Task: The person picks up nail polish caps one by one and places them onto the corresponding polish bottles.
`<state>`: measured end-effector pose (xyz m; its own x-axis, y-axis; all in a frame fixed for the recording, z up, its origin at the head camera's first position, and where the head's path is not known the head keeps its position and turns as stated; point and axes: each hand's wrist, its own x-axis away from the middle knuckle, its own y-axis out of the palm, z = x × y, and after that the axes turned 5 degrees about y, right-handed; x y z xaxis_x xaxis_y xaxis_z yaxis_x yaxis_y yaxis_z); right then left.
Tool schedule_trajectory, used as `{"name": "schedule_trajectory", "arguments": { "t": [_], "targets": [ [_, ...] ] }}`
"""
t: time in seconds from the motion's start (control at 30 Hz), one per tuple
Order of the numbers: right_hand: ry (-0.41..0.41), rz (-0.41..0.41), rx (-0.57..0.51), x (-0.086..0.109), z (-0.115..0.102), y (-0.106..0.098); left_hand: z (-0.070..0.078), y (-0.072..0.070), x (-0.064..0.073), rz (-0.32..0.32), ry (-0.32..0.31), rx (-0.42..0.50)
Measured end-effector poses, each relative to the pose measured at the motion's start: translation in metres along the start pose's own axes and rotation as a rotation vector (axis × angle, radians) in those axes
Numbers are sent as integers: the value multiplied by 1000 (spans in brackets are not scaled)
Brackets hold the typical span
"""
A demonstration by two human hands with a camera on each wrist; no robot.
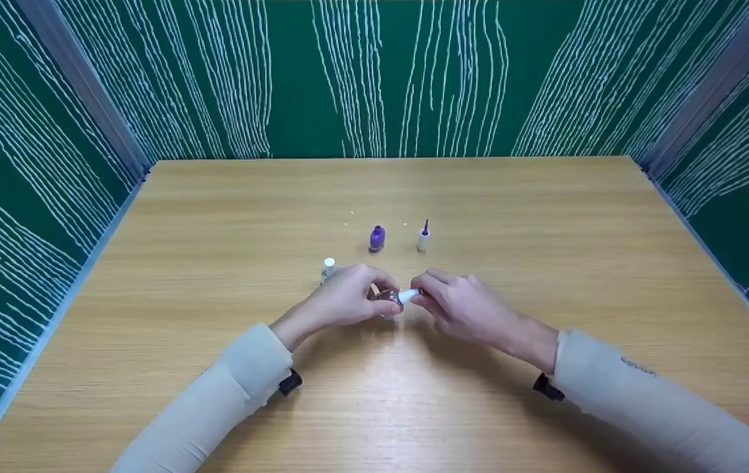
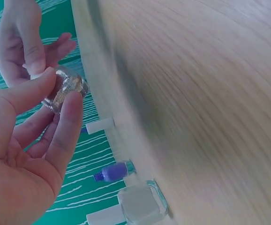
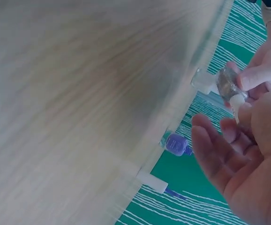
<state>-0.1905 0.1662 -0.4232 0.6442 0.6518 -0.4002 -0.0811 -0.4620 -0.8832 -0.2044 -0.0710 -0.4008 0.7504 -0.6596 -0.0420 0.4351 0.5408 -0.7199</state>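
My left hand (image 1: 355,295) pinches a small glass nail polish bottle (image 2: 66,89) with glittery contents, held tilted above the table. My right hand (image 1: 463,305) grips the bottle's white cap (image 1: 408,295) between thumb and fingers; the cap meets the bottle's neck. Beyond the hands stands an open purple nail polish bottle (image 1: 377,238). To its right, a white cap (image 1: 423,240) stands upright with its purple-coated brush pointing up. Close behind my left hand is another nail polish bottle (image 2: 142,205), clear or whitish with a white cap, partly hidden in the head view.
The wooden table (image 1: 249,217) carries a few tiny white specks near the purple bottle. Green panels with white streaks (image 1: 387,79) enclose its back and sides, with grey posts (image 1: 85,79) at the back corners.
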Motion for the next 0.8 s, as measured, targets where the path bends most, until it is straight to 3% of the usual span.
{"name": "schedule_trajectory", "arguments": {
  "t": [0.1,0.3,0.53,0.8],
  "targets": [
    [73,-45,14,-1,-4,0,1,1,0,1,14,-24],
    [178,-135,-102,-2,-5,-3,2,5,0,-33,29,-16],
    [99,-145,-216,-5,0,-16,-4,4,2,-20,42,87],
    [31,-65,-160,-7,1,-11,-5,3,4,5,32,60]
  ]
}}
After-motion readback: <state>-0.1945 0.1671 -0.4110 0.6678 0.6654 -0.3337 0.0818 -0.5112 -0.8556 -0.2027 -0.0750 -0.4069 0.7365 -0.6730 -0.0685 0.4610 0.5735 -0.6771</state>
